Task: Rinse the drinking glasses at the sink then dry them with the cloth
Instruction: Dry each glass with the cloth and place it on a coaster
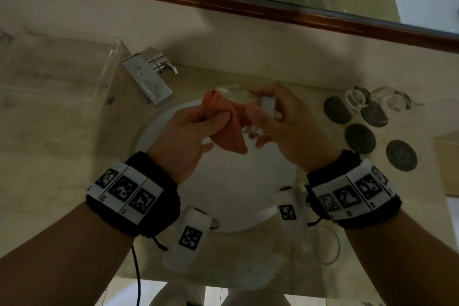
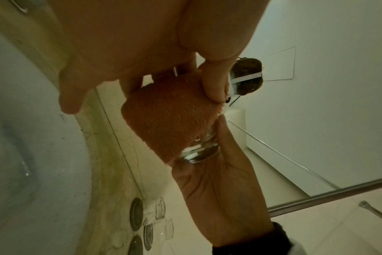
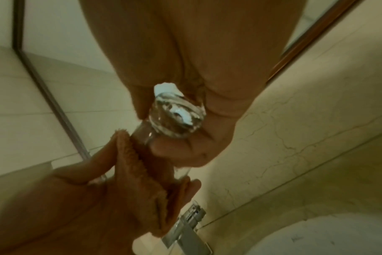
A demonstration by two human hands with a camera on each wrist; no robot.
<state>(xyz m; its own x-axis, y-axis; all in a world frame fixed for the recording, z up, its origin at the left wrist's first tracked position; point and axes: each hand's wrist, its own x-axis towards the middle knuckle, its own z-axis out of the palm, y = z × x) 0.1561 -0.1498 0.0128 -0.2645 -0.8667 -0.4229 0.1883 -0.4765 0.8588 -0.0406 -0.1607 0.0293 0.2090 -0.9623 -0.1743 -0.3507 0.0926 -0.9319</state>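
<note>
Above the white sink basin (image 1: 238, 196) my right hand (image 1: 280, 117) grips a clear drinking glass (image 1: 238, 93) lying on its side, fingers curled round its thick base (image 3: 177, 117). My left hand (image 1: 198, 124) pinches an orange cloth (image 1: 228, 126) wrapped against the glass's wall and mouth. In the left wrist view the cloth (image 2: 170, 120) covers most of the glass, with only the base (image 2: 199, 151) showing. Two more glasses (image 1: 357, 97) (image 1: 395, 102) stand on the counter at the right. Another glass (image 1: 320, 243) lies near the front edge.
A chrome tap (image 1: 149, 79) stands behind the basin on the left. A clear tray (image 1: 57, 69) sits on the counter's left side. Several dark round coasters (image 1: 360, 138) lie at the right. A wood-framed mirror (image 1: 248, 5) runs along the back wall.
</note>
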